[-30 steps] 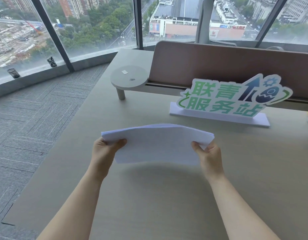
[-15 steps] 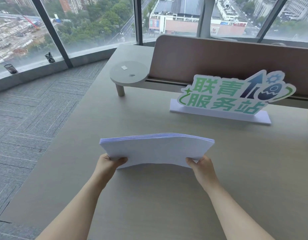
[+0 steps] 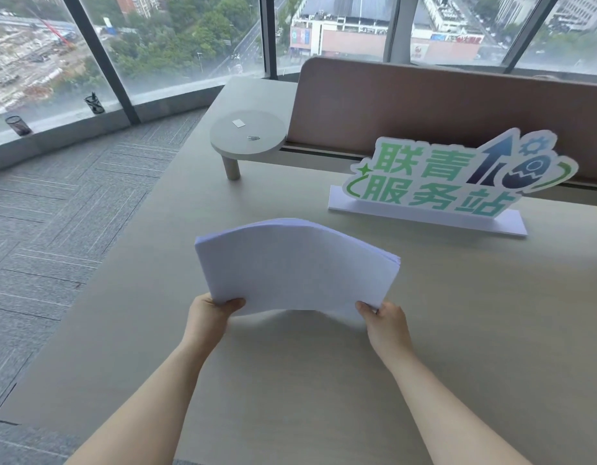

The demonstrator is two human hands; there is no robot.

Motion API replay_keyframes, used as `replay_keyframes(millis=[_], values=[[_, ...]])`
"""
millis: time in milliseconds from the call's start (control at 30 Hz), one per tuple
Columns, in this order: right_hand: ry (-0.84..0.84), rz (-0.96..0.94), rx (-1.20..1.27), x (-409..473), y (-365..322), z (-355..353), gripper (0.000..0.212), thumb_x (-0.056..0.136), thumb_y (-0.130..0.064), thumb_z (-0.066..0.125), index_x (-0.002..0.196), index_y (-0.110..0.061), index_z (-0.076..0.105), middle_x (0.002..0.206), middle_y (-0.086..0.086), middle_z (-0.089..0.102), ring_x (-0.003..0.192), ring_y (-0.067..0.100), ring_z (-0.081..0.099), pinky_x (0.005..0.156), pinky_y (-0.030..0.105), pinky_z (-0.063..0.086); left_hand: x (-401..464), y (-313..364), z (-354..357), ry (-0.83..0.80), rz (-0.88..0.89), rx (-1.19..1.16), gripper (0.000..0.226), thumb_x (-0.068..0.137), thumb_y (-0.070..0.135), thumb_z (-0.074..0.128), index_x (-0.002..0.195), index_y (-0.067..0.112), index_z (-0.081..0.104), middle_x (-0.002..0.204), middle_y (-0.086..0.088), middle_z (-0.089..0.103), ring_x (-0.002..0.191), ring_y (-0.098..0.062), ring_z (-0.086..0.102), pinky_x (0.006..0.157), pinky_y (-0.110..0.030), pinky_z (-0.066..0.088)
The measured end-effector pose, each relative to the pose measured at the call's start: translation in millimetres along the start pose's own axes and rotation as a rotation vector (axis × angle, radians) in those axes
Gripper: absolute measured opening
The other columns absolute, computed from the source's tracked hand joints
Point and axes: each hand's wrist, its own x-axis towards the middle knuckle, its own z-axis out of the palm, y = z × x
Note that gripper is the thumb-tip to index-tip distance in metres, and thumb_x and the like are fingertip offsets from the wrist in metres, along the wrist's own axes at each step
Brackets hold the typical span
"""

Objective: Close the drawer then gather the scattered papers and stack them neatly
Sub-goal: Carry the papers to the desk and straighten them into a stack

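White papers (image 3: pixel 297 266), pinched at their two near corners by the left hand (image 3: pixel 211 313) and right hand (image 3: pixel 386 322), stand bowed on edge above the desk (image 3: pixel 458 330) (likely for squaring their edges).

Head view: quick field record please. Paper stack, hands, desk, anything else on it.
paper stack: gathered in one bundle, on edge, bowed, above the desk
left hand: grips the lower left corner
right hand: grips the lower right corner
desk: no loose sheets visible
sign: green lettering, upright on a white base, behind the stack
round shelf: holds a paper clip and a small white slip
drawer: not in view
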Motion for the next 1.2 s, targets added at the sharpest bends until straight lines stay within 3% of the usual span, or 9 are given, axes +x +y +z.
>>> replay_keyframes(millis=[100,167,233,300,367,500,700,900,1200], values=[[-0.002,-0.006,0.028,-2.7,-9.9,-4.5,0.016,0.093,-0.008,0.059,0.088,-0.017,0.071,0.058,-0.026,0.064,0.061,-0.017,0.056,0.055,0.006,0.037,-1.7,9.4,-6.8,-0.014,-0.011,-0.037,0.011,0.068,0.011,0.080,0.070,0.014,0.070,0.068,0.001,0.066,0.071,-0.020,0.053,0.070,-0.035,0.043],[-0.016,-0.014,0.073,-6.1,-16.4,-7.5,0.020,0.093,-0.008,0.058,0.083,-0.023,0.067,0.062,-0.038,0.063,0.064,-0.016,0.057,0.056,0.008,0.039,-6.1,17.8,-11.2,-0.018,-0.012,-0.047,0.012,0.066,0.012,0.080,0.071,0.014,0.069,0.076,-0.008,0.064,0.074,-0.023,0.054,0.072,-0.040,0.047],[-0.038,-0.005,0.148,-9.6,-21.7,-8.2,0.023,0.092,-0.009,0.058,0.082,-0.027,0.068,0.069,-0.030,0.068,0.065,-0.003,0.061,0.062,0.018,0.046,-13.5,26.3,-16.5,-0.016,-0.005,-0.049,0.012,0.071,0.008,0.079,0.073,0.014,0.068,0.074,-0.006,0.066,0.074,-0.024,0.057,0.072,-0.043,0.051],[-0.063,0.017,0.216,-12.3,-27.4,-7.3,0.019,0.091,-0.009,0.058,0.084,-0.023,0.068,0.067,-0.019,0.067,0.063,0.013,0.054,0.060,0.030,0.046,-22.2,35.1,-24.9,-0.023,-0.002,-0.052,0.016,0.064,0.017,0.080,0.076,0.014,0.069,0.065,0.007,0.069,0.072,-0.020,0.060,0.069,-0.039,0.052],[-0.086,0.023,0.254,-14.1,-35.8,-5.7,0.015,0.091,-0.007,0.058,0.086,-0.019,0.067,0.063,-0.018,0.063,0.062,0.011,0.048,0.056,0.028,0.044,-29.5,41.6,-35.1,-0.011,0.003,-0.064,0.023,0.060,0.026,0.074,0.080,0.015,0.071,0.063,0.013,0.070,0.071,-0.017,0.062,0.066,-0.037,0.053],[-0.108,0.022,0.273,-14.1,-54.5,0.7,0.011,0.091,-0.005,0.058,0.081,-0.008,0.063,0.063,-0.009,0.057,0.060,0.015,0.044,0.048,0.023,0.043,-36.4,49.9,-52.1,0.076,0.013,-0.120,0.026,0.061,0.026,0.074,0.084,0.016,0.071,0.073,0.004,0.070,0.072,-0.017,0.063,0.064,-0.035,0.052],[-0.172,0.032,0.209,-6.5,-82.5,30.6,0.014,0.093,-0.010,0.052,0.093,-0.015,0.065,0.084,0.009,0.071,0.061,0.030,0.065,0.047,0.027,0.045,-11.5,51.0,-81.3,0.149,0.046,-0.186,0.004,0.082,0.010,0.072,0.084,0.013,0.070,0.071,-0.001,0.063,0.065,-0.019,0.052,0.060,-0.030,0.044],[-0.196,0.067,0.144,1.2,-106.6,86.9,0.025,0.094,-0.012,0.045,0.101,-0.025,0.065,0.082,0.003,0.073,0.051,0.017,0.064,0.045,0.026,0.043,35.1,33.5,-123.5,0.160,0.026,-0.169,0.007,0.084,0.013,0.070,0.080,0.007,0.067,0.066,-0.004,0.053,0.057,-0.021,0.040,0.055,-0.029,0.037],[-0.138,0.216,0.154,16.5,-126.8,165.0,0.013,0.096,-0.013,0.049,0.086,-0.008,0.055,0.085,0.011,0.068,0.046,0.024,0.061,0.039,0.023,0.038,105.7,20.9,-175.4,0.166,-0.044,-0.164,0.012,0.084,0.014,0.069,0.074,0.014,0.063,0.072,-0.006,0.058,0.060,-0.021,0.046,0.056,-0.029,0.041]])
